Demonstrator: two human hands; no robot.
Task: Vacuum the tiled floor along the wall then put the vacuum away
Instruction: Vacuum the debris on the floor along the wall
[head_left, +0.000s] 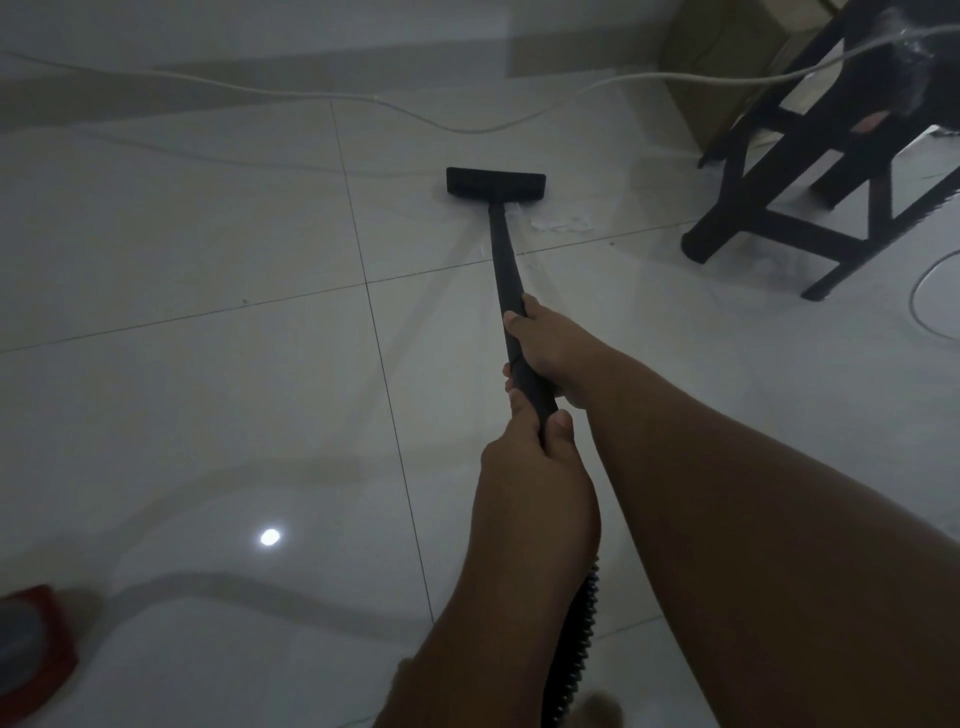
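both hands are gripping the stiff, light-looking wand (503, 244), right hand (545, 348) wrapped just ahead of the left hand (530, 447), floor head (496, 183) gliding far out front.

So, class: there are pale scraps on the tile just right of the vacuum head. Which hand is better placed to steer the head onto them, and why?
Probably the right hand. It grips the wand further forward, nearer the vacuum head, on the side of the scraps. The left hand holds the rear end by the hose.
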